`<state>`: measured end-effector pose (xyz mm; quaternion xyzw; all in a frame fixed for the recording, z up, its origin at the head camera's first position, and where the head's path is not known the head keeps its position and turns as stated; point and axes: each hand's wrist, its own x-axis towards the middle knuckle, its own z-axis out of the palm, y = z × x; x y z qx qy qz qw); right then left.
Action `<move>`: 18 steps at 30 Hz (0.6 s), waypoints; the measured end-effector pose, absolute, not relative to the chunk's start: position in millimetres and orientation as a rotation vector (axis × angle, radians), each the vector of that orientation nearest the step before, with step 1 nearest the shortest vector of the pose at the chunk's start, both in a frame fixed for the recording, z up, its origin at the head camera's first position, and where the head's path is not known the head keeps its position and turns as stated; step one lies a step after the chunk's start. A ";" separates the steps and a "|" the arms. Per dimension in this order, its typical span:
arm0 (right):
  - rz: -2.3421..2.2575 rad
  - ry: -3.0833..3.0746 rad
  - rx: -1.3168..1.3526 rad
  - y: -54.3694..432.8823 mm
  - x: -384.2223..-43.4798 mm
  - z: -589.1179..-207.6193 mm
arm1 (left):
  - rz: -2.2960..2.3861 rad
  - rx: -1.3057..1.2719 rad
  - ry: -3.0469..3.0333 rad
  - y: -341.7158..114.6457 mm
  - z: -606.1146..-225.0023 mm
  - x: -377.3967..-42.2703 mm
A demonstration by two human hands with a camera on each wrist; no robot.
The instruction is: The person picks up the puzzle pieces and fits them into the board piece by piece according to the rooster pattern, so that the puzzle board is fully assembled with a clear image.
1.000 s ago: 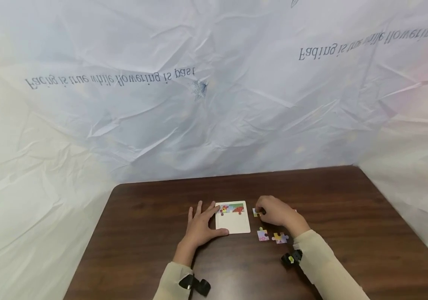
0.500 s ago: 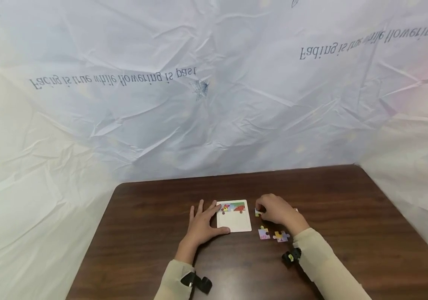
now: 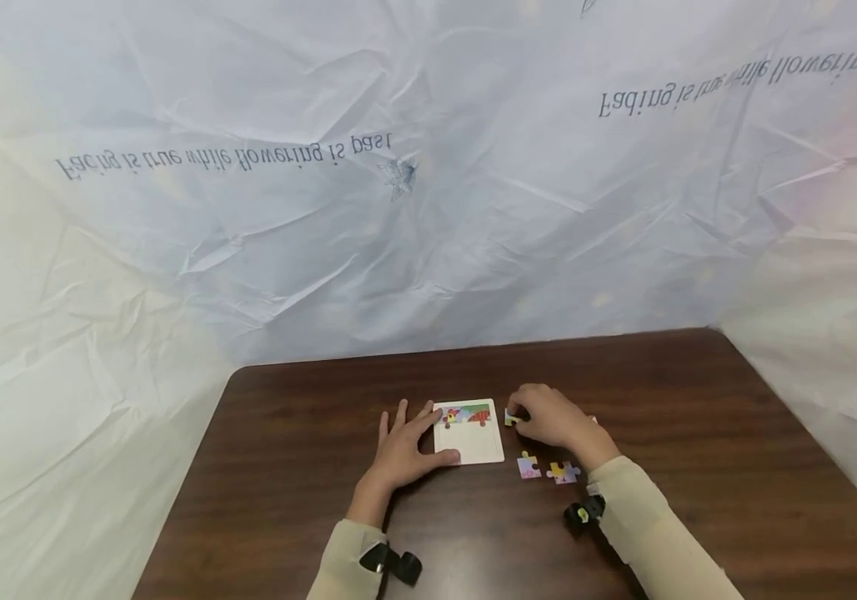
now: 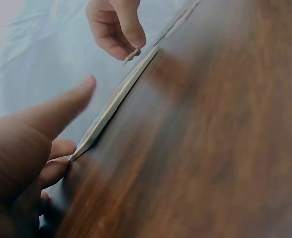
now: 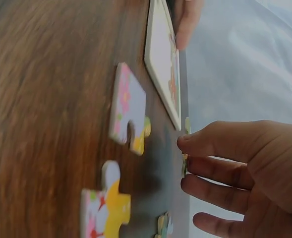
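Backdrop sheet carries printed script, flipped top to bottom, seemingly "Fading is true while flowering is past" at left (second letters hard to read there); the same wording at right starts "Fading is true while flowering is" and runs off the frame edge. Small blue star-like motif just under the end of the left line. Held puzzle piece sits just beside the tray's right edge, pinched between thumb and fingers of the right hand; the left wrist view shows it edge-on and tilted, mostly covered by the fingertips. Left hand is spread, fingers reaching the left edge of the tray, thumb over its near left corner (thumb looks lifted in the left wrist view). White square tray lies flat on the dark wood table, between the hands; fitted strip fills its far side, red, green and multicoloured, knobs pointing toward the person, the rest being bare white board. Pink-and-lilac piece and yellow-and-lilac piece lie face up, near each other, on the person's side of the right hand; another piece peeks out behind the right wrist, mostly hidden.
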<state>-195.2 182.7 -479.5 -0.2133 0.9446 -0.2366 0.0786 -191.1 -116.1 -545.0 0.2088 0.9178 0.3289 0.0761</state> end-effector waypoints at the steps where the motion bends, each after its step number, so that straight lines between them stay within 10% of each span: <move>1: -0.720 2.828 -0.653 181.0 -195.8 -478.3 | 0.988 0.632 2.743 -117.0 -545.0 -192.2; 18: -0.841 2.725 -0.870 121.5 -199.4 -480.4 | 1.019 0.647 2.684 -121.8 -544.0 -192.2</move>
